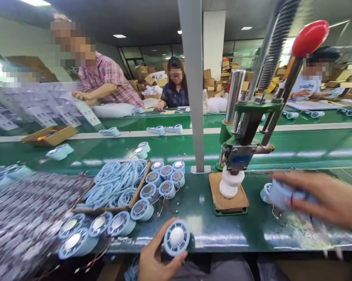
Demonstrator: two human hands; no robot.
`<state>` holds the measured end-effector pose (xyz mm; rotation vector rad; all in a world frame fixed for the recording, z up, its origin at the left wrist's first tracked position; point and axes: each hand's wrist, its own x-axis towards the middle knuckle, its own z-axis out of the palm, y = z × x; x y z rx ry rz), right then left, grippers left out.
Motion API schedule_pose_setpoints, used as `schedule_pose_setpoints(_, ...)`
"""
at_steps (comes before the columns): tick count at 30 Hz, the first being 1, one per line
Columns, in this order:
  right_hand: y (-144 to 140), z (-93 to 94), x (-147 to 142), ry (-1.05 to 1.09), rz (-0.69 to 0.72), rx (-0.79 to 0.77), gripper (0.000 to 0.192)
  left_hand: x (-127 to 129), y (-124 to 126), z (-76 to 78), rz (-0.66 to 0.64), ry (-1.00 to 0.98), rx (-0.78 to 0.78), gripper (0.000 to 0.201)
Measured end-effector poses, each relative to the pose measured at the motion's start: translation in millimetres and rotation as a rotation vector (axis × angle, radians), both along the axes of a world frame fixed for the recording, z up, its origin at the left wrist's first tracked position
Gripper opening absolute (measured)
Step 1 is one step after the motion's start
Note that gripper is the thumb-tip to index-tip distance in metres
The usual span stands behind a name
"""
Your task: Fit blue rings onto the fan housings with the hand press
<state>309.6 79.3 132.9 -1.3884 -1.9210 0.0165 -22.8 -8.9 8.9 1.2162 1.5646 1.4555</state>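
Head view: left hand (154, 261) holds a round blue fan (176, 238) by its rim at the worktop (199, 218) edge. Right hand (324, 199), blurred, grips another fan unit (281, 195) beside the press (237, 156). Both look light, rigid plastic; thin wires seem fragile.

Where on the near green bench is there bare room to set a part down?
Bare bench lies between the motor units and the press base, and along the front edge between the left hand and right hand. Left of that it is crowded: the tray of blue grilles and rows of units.
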Motion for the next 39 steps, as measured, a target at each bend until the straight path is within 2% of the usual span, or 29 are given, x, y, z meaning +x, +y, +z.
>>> schedule_pose_setpoints(2, -20.2, -8.5, -23.2, -0.177, 0.26, -0.17, 0.039, 6.3, 1.1, 11.5, -0.008, -0.014, 0.017, 0.052)
schedule_pose_setpoints(3, -25.6, -15.4, -43.8, -0.27, 0.345, -0.282, 0.041, 9.1, 1.1, 17.0, -0.014, -0.003, 0.029, 0.052)
schedule_pose_setpoints(4, -27.5, -23.4, -68.9, -0.336, 0.369, -0.386, 0.045, 11.2, 0.3, 22.0, -0.02, 0.015, 0.042, 0.053)
schedule_pose_setpoints(6, -21.7, -40.0, -123.3, -0.404, 0.279, -0.509, 0.051, 12.5, -3.6, 30.4, -0.041, 0.061, 0.06, 0.055)
schedule_pose_setpoints(8, -8.0, -53.6, -169.6, -0.414, 0.185, -0.524, 0.052, 10.5, -9.2, 36.6, -0.067, 0.098, 0.078, 0.056)
schedule_pose_setpoints(11, 13.2, -66.2, -205.4, -0.367, 0.081, -0.502, 0.052, 5.5, -16.9, 43.0, -0.07, 0.124, 0.134, 0.055)
schedule_pose_setpoints(14, 28.7, -74.1, -211.8, -0.297, 0.0, -0.489, 0.057, 1.7, -20.8, 46.1, -0.067, 0.148, 0.169, 0.053)
schedule_pose_setpoints(16, 38.9, -78.1, -213.1, -0.233, -0.006, -0.478, 0.063, 0.0, -21.7, 46.4, -0.073, 0.156, 0.16, 0.053)
schedule_pose_setpoints(21, 67.2, -82.5, -218.8, 0.036, 0.101, -0.469, 0.078, -3.1, -22.1, 43.8, -0.065, 0.127, 0.138, 0.055)
schedule_pose_setpoints(23, 65.7, -83.4, -213.3, 0.169, 0.14, -0.449, 0.079, -5.5, -22.1, 41.8, -0.071, 0.125, 0.126, 0.056)
schedule_pose_setpoints(26, 32.4, -87.9, -192.2, 0.366, 0.232, -0.41, 0.068, -10.6, -21.4, 36.9, -0.09, 0.147, 0.114, 0.057)
schedule_pose_setpoints(28, -4.8, -93.4, -175.4, 0.579, 0.413, -0.447, 0.053, -13.3, -20.1, 33.2, -0.111, 0.177, 0.116, 0.057)
schedule_pose_setpoints(30, -41.3, -98.9, -162.7, 0.795, 0.62, -0.566, 0.047, -13.5, -18.5, 30.4, -0.133, 0.222, 0.126, 0.056)
schedule_pose_setpoints(32, -67.1, -102.8, -157.2, 0.902, 0.736, -0.71, 0.054, -10.9, -16.8, 29.7, -0.157, 0.285, 0.148, 0.054)
schedule_pose_setpoints(34, -78.9, -104.6, -158.1, 0.915, 0.75, -0.79, 0.063, -6.3, -14.9, 31.0, -0.192, 0.363, 0.187, 0.051)
schedule_pose_setpoints(39, -76.7, -98.9, -169.9, 0.883, 0.644, -0.793, 0.071, 3.5, -10.4, 34.3, -0.199, 0.521, 0.321, 0.046)
